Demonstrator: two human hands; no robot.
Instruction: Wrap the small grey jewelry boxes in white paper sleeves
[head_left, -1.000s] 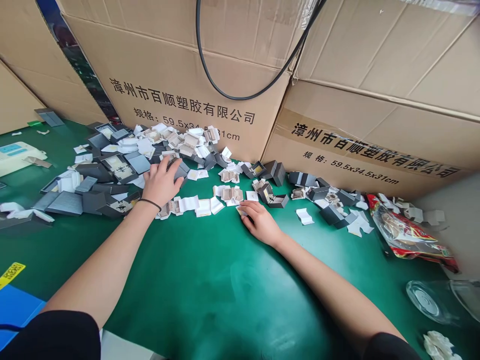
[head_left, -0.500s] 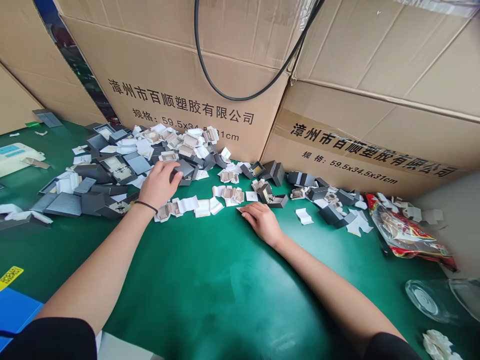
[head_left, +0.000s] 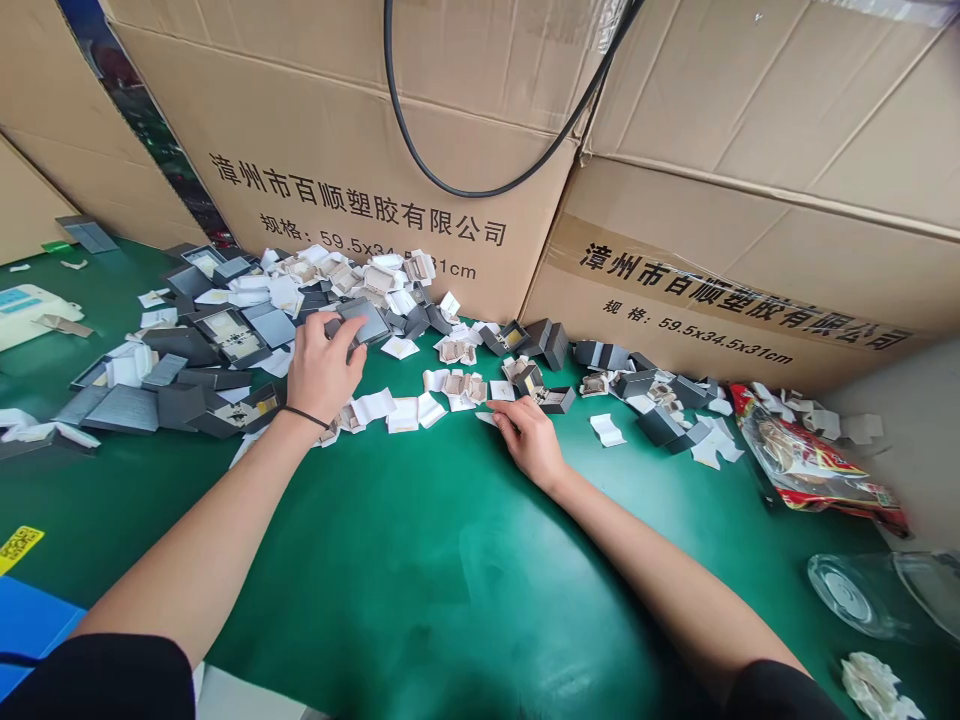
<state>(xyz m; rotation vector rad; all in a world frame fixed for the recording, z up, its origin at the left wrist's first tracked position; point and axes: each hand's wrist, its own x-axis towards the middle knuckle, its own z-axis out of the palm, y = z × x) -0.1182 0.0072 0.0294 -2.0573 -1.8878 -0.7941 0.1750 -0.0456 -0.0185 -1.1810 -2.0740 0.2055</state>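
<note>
Cartons are lining our counter's far edge. At the left edge a white device is resting, and toward the near left corner a yellow label is showing just beyond a blue item. Farther right, a heap of dark grey boxes and white paper pieces is spreading along the far edge. At its near right side, our left hand is holding a grey box, fingers curling around it. A row of white and tan paper pieces is running toward our right hand, whose fingers are bunching narrow over a white slip; whether they are pinching it, we cannot tell. Just beyond, an open dark box is lying. Farther right, a smaller cluster of grey boxes is sitting, then a red packet. Toward the near right corner, a clear container and crumpled tissue are resting.
</note>
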